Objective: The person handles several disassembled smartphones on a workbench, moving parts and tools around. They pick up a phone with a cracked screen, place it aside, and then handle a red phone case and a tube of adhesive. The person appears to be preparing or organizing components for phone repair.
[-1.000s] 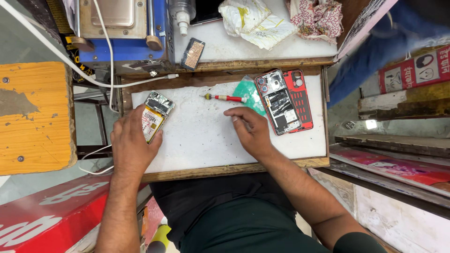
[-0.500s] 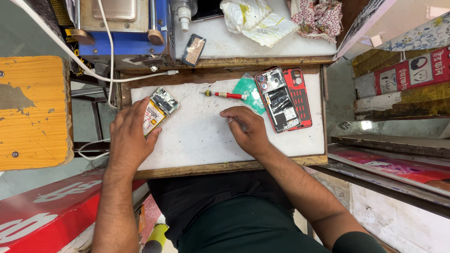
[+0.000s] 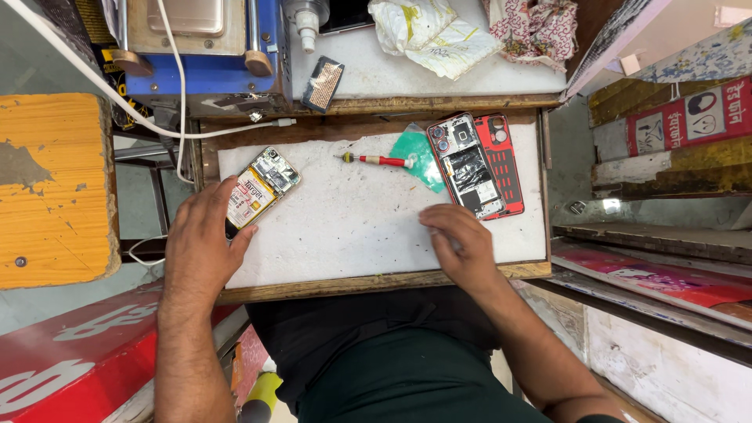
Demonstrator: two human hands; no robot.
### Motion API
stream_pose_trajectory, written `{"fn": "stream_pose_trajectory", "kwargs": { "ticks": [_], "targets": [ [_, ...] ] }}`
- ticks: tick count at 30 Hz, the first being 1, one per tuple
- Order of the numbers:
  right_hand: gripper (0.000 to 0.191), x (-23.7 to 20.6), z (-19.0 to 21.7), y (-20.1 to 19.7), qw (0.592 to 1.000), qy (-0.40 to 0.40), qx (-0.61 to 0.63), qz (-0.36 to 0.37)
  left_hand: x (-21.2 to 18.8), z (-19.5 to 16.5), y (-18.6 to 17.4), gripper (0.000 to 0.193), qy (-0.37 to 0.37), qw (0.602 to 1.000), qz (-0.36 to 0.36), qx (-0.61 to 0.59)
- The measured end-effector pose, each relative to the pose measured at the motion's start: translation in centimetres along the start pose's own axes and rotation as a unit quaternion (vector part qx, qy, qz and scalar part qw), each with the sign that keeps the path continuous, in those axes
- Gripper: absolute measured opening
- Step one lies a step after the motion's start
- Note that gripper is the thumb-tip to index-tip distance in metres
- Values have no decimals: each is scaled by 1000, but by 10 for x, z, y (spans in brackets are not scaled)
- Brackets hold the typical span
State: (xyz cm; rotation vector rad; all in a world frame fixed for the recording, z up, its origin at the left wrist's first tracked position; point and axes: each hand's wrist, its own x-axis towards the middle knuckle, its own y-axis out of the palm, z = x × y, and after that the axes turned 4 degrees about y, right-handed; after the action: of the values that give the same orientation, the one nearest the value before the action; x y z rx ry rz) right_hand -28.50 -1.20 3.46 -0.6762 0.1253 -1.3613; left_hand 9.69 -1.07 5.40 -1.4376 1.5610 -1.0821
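Observation:
My left hand [image 3: 205, 249] grips the lower end of an opened phone [image 3: 265, 185] with a yellow-labelled battery, which lies at the left of the white work mat [image 3: 352, 227]. Near the mat's front right edge my right hand [image 3: 460, 249] rests with its fingers curled together, and nothing shows in it. A red-handled screwdriver [image 3: 379, 160] lies at the back of the mat, its handle end touching a green plastic piece [image 3: 417, 150]. Just right of these lies a second opened phone in a red frame [image 3: 478, 164].
Behind the mat stand a blue machine [image 3: 211, 74] with a white cable [image 3: 235, 131], a small dark part [image 3: 323, 83], crumpled bags [image 3: 435, 31] and a patterned cloth [image 3: 533, 27]. A yellow wooden stool [image 3: 51, 188] is on the left, and red boxes [image 3: 70, 352] sit low on the left.
My right hand has drawn back from the screwdriver toward the mat's front right edge. My left hand has stayed on the phone with the yellow-labelled battery.

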Motion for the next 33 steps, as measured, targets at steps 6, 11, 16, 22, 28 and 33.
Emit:
{"fn": "stream_pose_trajectory", "kwargs": {
  "ticks": [6, 11, 16, 22, 28, 33],
  "targets": [
    [22, -1, -1, -25, 987, 38, -112, -105, 3, -12, -6, 80, 43, 995, -42, 80],
    [54, 19, -4, -33, 966, 80, -236, -64, 4, -44, 13, 56, 113, 988, -99, 26],
    [69, 28, 0, -27, 949, 128, -286, -29, 7, -82, 61, 40, 196, 974, -96, -55],
    [73, 35, -4, -31, 951, 136, -277, -26, 2, -95, 84, 23, 185, 970, -142, -71],
    [74, 32, 0, -44, 977, 103, -174, -65, 3, -91, 85, 20, 166, 969, -155, -94],
    [75, 9, 18, -45, 992, 57, -105, -31, 2, -93, 85, 21, 164, 970, -153, -96]
  ]
}}
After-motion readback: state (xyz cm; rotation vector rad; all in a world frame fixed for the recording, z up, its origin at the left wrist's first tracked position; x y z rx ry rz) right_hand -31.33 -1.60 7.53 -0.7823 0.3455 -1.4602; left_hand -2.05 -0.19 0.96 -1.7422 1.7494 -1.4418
